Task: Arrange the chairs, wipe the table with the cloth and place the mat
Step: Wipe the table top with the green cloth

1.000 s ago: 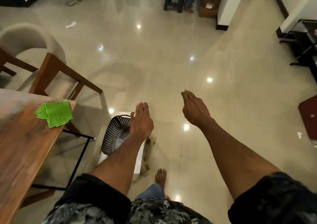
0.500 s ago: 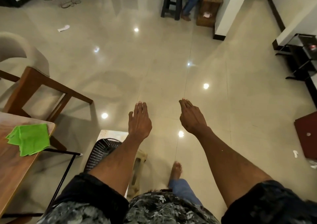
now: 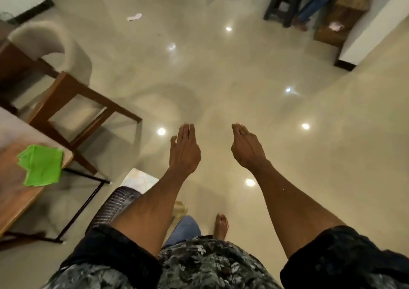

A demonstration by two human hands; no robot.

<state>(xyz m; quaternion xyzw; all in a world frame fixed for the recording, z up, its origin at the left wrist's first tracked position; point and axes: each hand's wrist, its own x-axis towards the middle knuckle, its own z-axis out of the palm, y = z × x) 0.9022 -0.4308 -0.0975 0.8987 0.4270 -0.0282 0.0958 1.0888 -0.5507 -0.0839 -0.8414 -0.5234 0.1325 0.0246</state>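
On the bench (image 3: 15, 200) corner, the green cloth (image 3: 41, 168) looks soft and light, easy to pinch anywhere; left hand (image 3: 184, 151) and right hand (image 3: 247, 149) hang released, holding nothing.

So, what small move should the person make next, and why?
Probably reach the left hand toward the green cloth on the table corner: both hands are open and hold nothing, the right hand is farther away, and the cloth lies untouched.

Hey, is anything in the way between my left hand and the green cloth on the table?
Nothing visible does. The left hand hangs open over bare floor, and the green cloth lies uncovered at the table corner, off to the left.
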